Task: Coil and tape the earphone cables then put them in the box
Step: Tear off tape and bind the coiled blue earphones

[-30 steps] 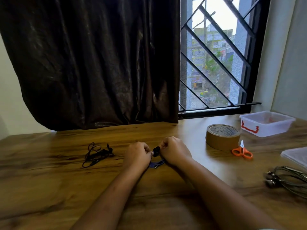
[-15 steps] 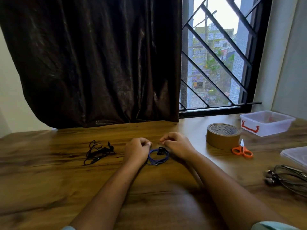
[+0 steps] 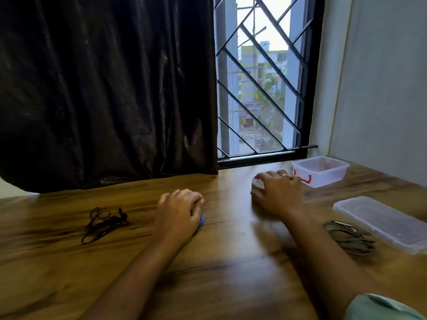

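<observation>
My left hand (image 3: pixel 178 215) rests on the wooden table (image 3: pixel 219 273), fingers curled over the coiled blue earphone cable (image 3: pixel 202 221); only a blue edge shows beside my fingers. My right hand (image 3: pixel 278 192), blurred by motion, lies over the brown tape roll (image 3: pixel 257 182) with its fingers draped around it, so most of the roll is hidden. The clear plastic box (image 3: pixel 323 179) with red clasps stands just right of that hand. Tangled black earphones (image 3: pixel 104 224) lie to the left, and a loose bundle of grey earphones (image 3: pixel 349 236) to the right.
The box's clear lid (image 3: pixel 381 224) lies flat at the right edge, beside the grey earphones. A dark curtain (image 3: pixel 104 88) and a barred window (image 3: pixel 261 88) stand behind the table. The wall (image 3: pixel 381 88) closes off the right side.
My right hand has left the blue coil and moved right onto the tape roll. My left hand stays on the coil. The view has turned to the right.
</observation>
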A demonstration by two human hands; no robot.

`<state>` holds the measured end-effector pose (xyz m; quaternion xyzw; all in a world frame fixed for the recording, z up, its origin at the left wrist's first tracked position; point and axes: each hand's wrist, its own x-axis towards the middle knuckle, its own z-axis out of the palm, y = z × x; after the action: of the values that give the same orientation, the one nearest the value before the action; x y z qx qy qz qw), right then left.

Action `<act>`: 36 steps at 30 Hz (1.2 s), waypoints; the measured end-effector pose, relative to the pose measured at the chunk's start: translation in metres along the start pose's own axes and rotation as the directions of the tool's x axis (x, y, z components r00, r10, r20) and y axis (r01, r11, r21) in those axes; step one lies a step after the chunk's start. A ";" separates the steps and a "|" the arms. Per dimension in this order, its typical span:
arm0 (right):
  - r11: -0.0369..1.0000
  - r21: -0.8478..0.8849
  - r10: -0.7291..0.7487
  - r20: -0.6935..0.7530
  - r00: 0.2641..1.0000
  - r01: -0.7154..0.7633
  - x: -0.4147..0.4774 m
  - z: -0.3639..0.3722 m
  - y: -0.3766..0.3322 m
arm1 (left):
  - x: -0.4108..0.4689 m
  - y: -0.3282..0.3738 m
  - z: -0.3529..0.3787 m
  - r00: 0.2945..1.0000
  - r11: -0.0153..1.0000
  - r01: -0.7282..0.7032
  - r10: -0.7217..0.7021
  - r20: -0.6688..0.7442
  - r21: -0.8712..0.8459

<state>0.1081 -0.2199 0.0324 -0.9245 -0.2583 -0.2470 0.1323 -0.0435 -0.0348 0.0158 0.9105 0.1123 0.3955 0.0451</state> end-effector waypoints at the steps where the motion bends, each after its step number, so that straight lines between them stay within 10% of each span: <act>1: 0.998 -0.057 0.021 0.090 0.996 -0.016 -0.003 0.001 0.010 | -0.002 0.006 0.000 0.999 0.999 -0.033 0.033 0.007 -0.020; 9: 0.964 0.257 -0.098 0.123 0.988 0.063 0.004 0.020 0.019 | -0.011 0.052 0.009 0.999 0.940 -0.001 0.014 0.035 -0.340; 16: 0.448 0.889 -0.228 0.009 0.974 0.096 0.002 0.026 -0.010 | 0.028 0.045 0.012 0.970 0.841 0.241 -0.216 0.109 -0.485; 36: 0.263 0.964 -0.335 0.117 0.935 -0.026 -0.001 0.014 -0.012 | 0.030 0.007 0.005 0.954 0.675 0.238 -0.296 0.039 -0.699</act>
<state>0.1056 -0.2049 0.0218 -0.6538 -0.4611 0.0884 0.5934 -0.0192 -0.0341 0.0349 0.7836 0.0887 0.4326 0.4369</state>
